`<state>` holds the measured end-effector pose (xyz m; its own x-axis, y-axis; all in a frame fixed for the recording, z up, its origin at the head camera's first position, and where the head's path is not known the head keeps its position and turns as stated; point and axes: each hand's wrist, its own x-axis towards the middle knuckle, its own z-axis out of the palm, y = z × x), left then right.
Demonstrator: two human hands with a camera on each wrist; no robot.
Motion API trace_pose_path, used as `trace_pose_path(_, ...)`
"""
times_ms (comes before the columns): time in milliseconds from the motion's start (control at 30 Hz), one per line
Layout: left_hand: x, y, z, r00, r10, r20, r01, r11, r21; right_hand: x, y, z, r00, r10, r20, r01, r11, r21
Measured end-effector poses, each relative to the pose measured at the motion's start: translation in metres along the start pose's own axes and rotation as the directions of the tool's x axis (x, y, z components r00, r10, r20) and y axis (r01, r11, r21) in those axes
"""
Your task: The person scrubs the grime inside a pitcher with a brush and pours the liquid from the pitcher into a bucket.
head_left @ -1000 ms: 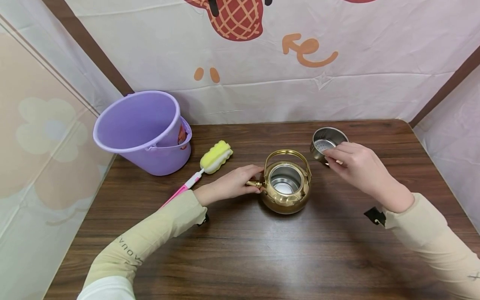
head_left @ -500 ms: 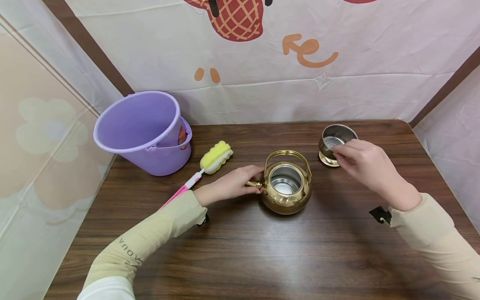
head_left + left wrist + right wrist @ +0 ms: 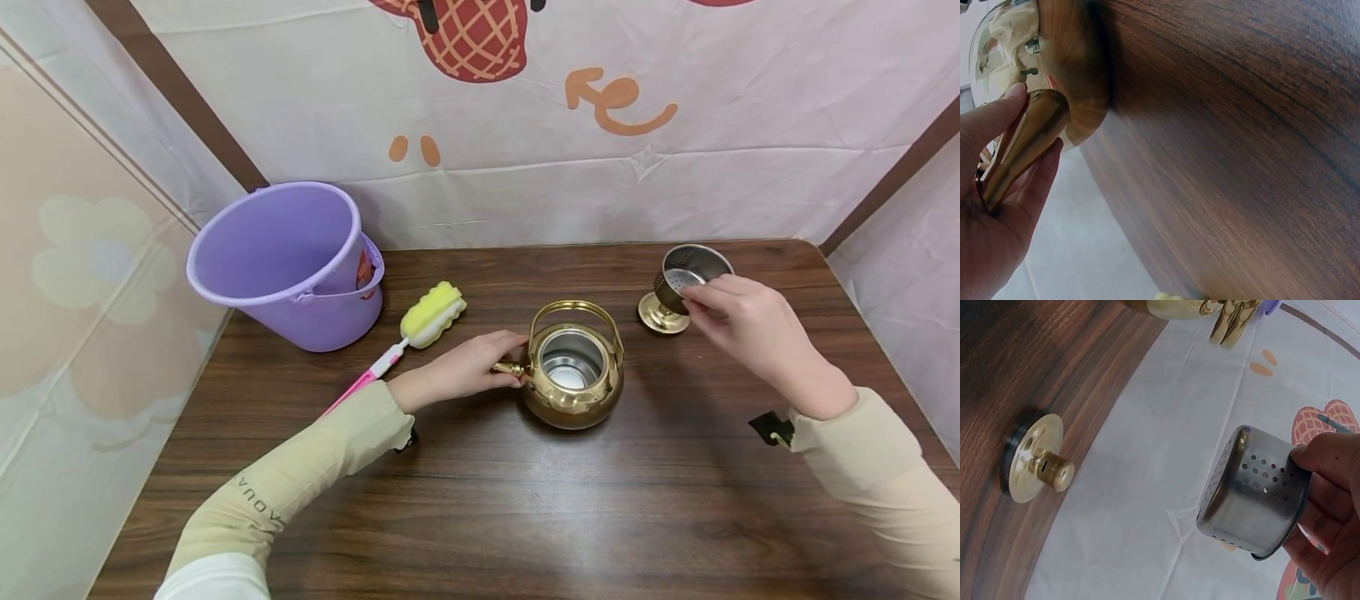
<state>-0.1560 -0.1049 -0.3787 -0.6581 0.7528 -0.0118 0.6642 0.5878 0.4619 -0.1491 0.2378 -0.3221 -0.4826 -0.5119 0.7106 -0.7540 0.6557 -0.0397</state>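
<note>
A gold teapot without its lid stands upright mid-table, its arched handle raised. My left hand holds the teapot's spout between thumb and fingers. Off to the right, my right hand pinches the rim of a perforated metal strainer cup, raised above the table. In the right wrist view the strainer shows its holed wall, with the thumb against the rim. The gold lid lies knob up on the table, just below the strainer in the head view.
At the back left stands a purple bucket. A sponge brush with yellow and white foam and a pink handle lies between bucket and teapot, partly behind the left forearm. A printed cloth hangs behind the table.
My right hand has carried the strainer to the right and slightly back, uncovering the lid on the table. The left hand and teapot have stayed put.
</note>
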Motion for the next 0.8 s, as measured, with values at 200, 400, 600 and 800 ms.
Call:
trace_pose_path(200, 0.000, -0.001, 0.000, 1.000, 0.005, -0.003, -0.005, 1.000, 0.005, -0.004, 0.006, -0.003, 1.000, 0.018, 0.021, -0.018, 1.000, -0.021)
trace_pose_path(400, 0.000, 0.000, 0.000, 1.000, -0.003, 0.004, 0.003, 1.000, 0.002, -0.010, 0.014, -0.004, 0.998, 0.045, 0.032, -0.044, 0.998, -0.038)
trace_pose_path(600, 0.000, 0.000, 0.000, 1.000, -0.009, 0.011, 0.009, 1.000, 0.005, -0.016, 0.021, -0.003, 0.997, 0.073, 0.036, -0.071, 0.996, -0.058)
trace_pose_path(800, 0.000, 0.000, 0.001, 1.000, -0.001, -0.001, 0.001, 1.000, 0.010, -0.021, 0.029, -0.002, 0.995, 0.094, 0.034, -0.091, 0.992, -0.085)
